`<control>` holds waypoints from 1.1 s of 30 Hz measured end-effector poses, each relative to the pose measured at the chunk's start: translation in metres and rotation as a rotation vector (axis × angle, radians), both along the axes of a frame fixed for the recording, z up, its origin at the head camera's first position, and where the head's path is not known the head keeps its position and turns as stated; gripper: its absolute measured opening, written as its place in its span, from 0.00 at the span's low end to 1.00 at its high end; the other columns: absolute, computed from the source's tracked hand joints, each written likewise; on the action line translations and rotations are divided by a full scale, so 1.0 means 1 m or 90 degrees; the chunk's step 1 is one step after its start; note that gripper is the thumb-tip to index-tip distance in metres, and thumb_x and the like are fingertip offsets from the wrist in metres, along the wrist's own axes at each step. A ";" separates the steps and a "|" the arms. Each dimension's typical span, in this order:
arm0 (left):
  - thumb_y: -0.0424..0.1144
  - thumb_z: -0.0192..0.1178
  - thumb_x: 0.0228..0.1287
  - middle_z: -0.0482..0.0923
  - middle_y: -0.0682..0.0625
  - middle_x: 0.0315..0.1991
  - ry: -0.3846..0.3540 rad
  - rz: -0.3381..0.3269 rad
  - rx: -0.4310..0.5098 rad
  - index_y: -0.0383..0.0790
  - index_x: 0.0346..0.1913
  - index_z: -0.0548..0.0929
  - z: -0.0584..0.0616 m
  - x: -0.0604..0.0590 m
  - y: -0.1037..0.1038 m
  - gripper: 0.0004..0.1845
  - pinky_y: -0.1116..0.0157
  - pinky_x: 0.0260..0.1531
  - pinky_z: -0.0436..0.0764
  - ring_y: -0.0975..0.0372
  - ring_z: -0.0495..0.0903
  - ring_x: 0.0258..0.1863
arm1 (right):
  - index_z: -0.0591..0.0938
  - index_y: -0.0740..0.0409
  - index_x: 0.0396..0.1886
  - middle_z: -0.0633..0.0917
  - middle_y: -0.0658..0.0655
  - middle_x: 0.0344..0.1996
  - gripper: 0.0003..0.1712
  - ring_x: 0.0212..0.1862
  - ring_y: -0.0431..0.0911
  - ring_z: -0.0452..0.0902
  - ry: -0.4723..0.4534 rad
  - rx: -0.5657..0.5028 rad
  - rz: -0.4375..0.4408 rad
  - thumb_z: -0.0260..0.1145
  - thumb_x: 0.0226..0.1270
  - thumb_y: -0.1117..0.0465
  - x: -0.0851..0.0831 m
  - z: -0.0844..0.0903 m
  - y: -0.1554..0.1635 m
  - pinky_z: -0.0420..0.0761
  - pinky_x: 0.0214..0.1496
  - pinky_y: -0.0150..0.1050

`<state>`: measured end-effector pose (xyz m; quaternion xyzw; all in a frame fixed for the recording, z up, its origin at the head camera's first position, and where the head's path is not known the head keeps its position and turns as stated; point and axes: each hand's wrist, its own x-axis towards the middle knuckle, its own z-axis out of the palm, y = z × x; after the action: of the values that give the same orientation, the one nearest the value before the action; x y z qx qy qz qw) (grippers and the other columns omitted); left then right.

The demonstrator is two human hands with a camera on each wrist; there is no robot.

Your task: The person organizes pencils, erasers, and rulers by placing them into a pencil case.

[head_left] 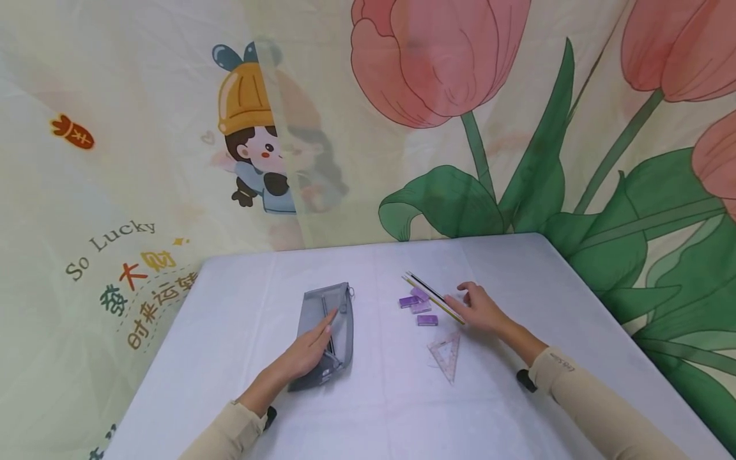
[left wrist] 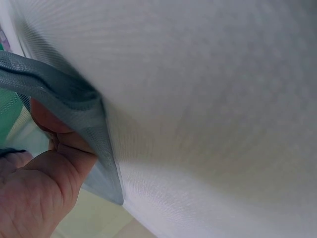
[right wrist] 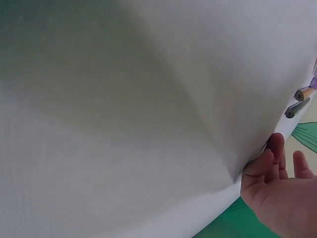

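Note:
A grey mesh pencil case [head_left: 312, 308] lies on the left half of the table. Across it rests my left hand [head_left: 305, 354], its fingers extended over the zip side. In the left wrist view a fold of the case [left wrist: 54, 87] hides part of that hand's fingers. Farther right, my right hand [head_left: 482, 313] touches the tabletop with loosely bent fingers, close to the slim pencils [head_left: 432, 296]. The right wrist view shows a pencil's end [right wrist: 302, 94] apart from the fingertips. Purple erasers [head_left: 427, 320], several in all, lie beside and under the pencils.
A clear set square [head_left: 445, 358] lies nearer me than the erasers. The white tablecloth [head_left: 391, 421] covers the whole table. Behind it hangs a printed curtain [head_left: 356, 185] with tulips and a cartoon figure.

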<state>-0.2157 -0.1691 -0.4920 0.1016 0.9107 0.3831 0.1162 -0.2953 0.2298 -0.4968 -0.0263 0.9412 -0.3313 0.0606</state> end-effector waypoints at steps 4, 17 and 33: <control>0.49 0.30 0.82 0.50 0.46 0.79 0.003 0.000 -0.003 0.54 0.80 0.50 0.000 0.000 0.000 0.27 0.46 0.73 0.56 0.45 0.54 0.76 | 0.69 0.63 0.62 0.77 0.62 0.44 0.41 0.42 0.51 0.73 -0.008 0.011 -0.011 0.57 0.69 0.32 -0.005 -0.003 0.006 0.77 0.40 0.40; 0.50 0.31 0.82 0.50 0.48 0.78 -0.001 0.007 -0.010 0.56 0.80 0.49 -0.002 -0.001 0.000 0.27 0.47 0.74 0.56 0.47 0.54 0.76 | 0.77 0.61 0.42 0.77 0.54 0.28 0.20 0.32 0.46 0.71 0.027 0.075 0.030 0.63 0.72 0.47 -0.006 -0.007 0.007 0.71 0.32 0.36; 0.50 0.31 0.82 0.50 0.48 0.79 -0.009 0.012 0.004 0.56 0.80 0.49 -0.003 -0.001 0.001 0.27 0.46 0.73 0.56 0.46 0.53 0.77 | 0.79 0.58 0.31 0.77 0.53 0.26 0.13 0.30 0.44 0.70 0.063 0.136 0.074 0.66 0.70 0.53 -0.005 -0.009 0.006 0.69 0.32 0.37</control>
<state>-0.2170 -0.1685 -0.4952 0.0906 0.9096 0.3877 0.1185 -0.2999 0.2358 -0.5062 -0.0907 0.9699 -0.2231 0.0355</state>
